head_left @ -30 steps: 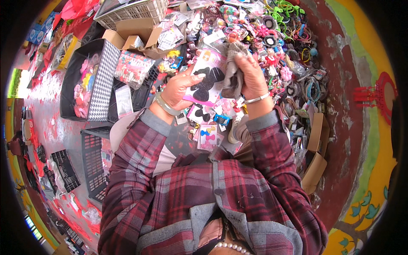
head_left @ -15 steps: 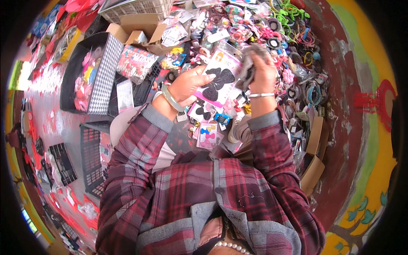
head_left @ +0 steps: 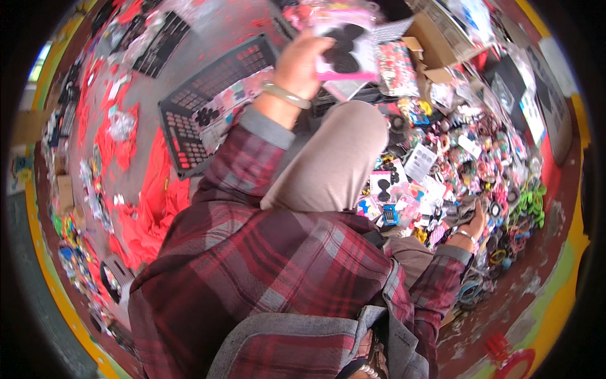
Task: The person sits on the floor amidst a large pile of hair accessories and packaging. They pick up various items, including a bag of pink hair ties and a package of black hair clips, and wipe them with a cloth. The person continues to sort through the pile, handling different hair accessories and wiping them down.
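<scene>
My left hand [head_left: 300,66] is closed on the edge of a white, pink-bordered card with a black hair bow [head_left: 346,47], thumb on its front. It holds the card up on the far side of my raised knee, near a dark plastic basket [head_left: 170,117]. My right hand [head_left: 475,222] rests low at the right by the pile of hair accessories [head_left: 480,167], its fingers closed on a crumpled grey cloth [head_left: 459,215]. Between the hands lie a smaller card with a black bow [head_left: 380,186] and a blue clip item [head_left: 390,215].
An open cardboard box [head_left: 435,41] stands beyond the pile, beside a patterned bag [head_left: 398,69]. Carded bows lie in the dark basket. Red plastic sheeting [head_left: 151,215] covers floor to the left, and a black crate [head_left: 162,44] lies farther off.
My view has turned left. My left hand has carried the bow card away from the pile toward the basket side. The right hand, with the grey cloth, has parted from the card.
</scene>
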Action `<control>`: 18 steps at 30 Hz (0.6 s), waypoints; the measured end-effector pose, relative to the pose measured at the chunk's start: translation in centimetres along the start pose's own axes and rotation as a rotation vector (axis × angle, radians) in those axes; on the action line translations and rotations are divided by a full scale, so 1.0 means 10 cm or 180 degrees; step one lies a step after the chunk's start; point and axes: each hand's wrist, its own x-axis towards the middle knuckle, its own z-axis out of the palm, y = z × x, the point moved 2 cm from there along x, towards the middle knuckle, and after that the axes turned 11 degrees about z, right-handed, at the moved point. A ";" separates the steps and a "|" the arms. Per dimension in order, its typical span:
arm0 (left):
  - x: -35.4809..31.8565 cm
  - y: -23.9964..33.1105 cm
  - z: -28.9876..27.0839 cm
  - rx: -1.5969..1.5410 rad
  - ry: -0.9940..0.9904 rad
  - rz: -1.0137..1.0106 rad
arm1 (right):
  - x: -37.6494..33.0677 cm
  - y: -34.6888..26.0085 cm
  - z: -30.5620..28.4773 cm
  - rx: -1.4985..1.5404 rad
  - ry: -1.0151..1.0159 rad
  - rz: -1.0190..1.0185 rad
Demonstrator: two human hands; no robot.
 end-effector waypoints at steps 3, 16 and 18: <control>-0.10 0.65 -1.18 0.0282 0.0967 0.0388 | -0.07 0.16 0.05 -0.0196 0.0114 0.0106; -1.77 1.41 -4.43 0.0910 0.4761 -0.0271 | -0.19 0.83 0.08 -0.0791 0.0443 0.0769; -1.81 1.12 -4.70 0.0807 0.4569 -0.0576 | -0.21 0.87 0.10 -0.1027 0.0598 0.0701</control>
